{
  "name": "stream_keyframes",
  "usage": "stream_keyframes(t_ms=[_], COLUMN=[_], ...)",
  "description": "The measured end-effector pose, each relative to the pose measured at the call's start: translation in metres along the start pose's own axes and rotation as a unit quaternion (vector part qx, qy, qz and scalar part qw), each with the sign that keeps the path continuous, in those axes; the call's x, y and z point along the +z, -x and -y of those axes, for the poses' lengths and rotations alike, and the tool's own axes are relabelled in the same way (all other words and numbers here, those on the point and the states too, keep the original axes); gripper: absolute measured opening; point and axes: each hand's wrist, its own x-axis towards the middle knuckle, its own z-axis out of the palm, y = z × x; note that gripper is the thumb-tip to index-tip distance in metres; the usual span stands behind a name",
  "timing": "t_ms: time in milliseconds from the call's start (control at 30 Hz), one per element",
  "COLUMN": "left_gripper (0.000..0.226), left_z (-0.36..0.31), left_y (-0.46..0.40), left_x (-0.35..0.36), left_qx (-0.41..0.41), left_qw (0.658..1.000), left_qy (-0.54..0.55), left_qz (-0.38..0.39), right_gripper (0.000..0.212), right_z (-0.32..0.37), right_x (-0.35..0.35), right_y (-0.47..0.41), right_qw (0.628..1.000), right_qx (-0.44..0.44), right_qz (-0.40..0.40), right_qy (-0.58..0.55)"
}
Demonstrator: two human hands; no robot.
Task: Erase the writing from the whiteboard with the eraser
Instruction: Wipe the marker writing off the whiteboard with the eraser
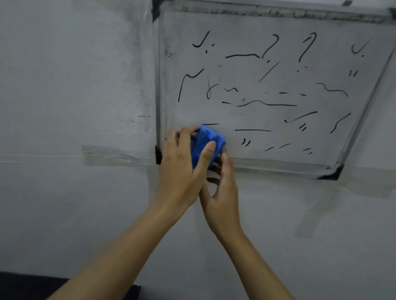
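A grey wall (55,93) fills the view, with a framed whiteboard (368,110) taped to it at the upper right; clear tape (116,157) runs out from the frame's lower left corner. Black writing (261,102) is scattered across most of the board, from ticks and question marks near the top to short dashes near the bottom edge; only the patch around the lower left corner looks wiped, so the job appears barely begun. The left hand (179,169) is clamped on the blue eraser (208,143), thumb over its front and fingers round its far side, at the board's lower left corner; the right hand (222,189) sits just beside and below it, fingers loosely curled toward the eraser's underside, though whether they actually hold it cannot be told. Risks from here, as a judgement: the board hangs on tape alone, so a hard stroke could shift it or peel a corner; an eraser pressed unevenly would likely smear ink; a stroke past the frame could mark the wall.
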Motion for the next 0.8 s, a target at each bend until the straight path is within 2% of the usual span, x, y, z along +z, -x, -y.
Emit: stream_keyframes(t_ms=[133,233,300,367,500,633,800], left_gripper=[0.050,0.051,0.053,0.061,0.073,0.076,0.078], left_z=[-0.006,0.001,0.014,0.030,0.058,0.075,0.078], left_y=[0.015,0.015,0.007,-0.004,-0.023,-0.024,-0.025], left_x=[-0.003,-0.009,-0.014,-0.018,-0.023,-0.025,-0.022], left_qx=[0.006,0.033,0.050,0.062,0.081,0.100,0.114], left_qw=[0.997,0.993,0.998,0.995,0.968,0.953,0.954], left_qy=[0.073,0.099,0.037,-0.076,-0.236,-0.276,-0.267], left_qz=[0.031,0.051,0.026,-0.006,0.026,0.075,0.075], right_gripper=[0.079,0.079,0.080,0.082,0.084,0.080,0.078], right_z=[0.009,0.014,0.015,0.015,0.013,0.018,0.016], right_x=[-0.005,-0.012,-0.019,-0.024,-0.022,-0.013,0.001], right_y=[-0.010,-0.019,-0.023,-0.025,-0.022,-0.029,-0.034], right_qw=[0.998,0.996,0.991,0.984,0.964,0.947,0.938], right_qx=[0.015,-0.010,-0.038,-0.071,-0.104,-0.121,-0.112], right_qz=[-0.050,-0.068,-0.070,-0.081,-0.086,-0.099,-0.117], right_qy=[-0.029,0.052,0.104,0.145,0.229,0.280,0.307])
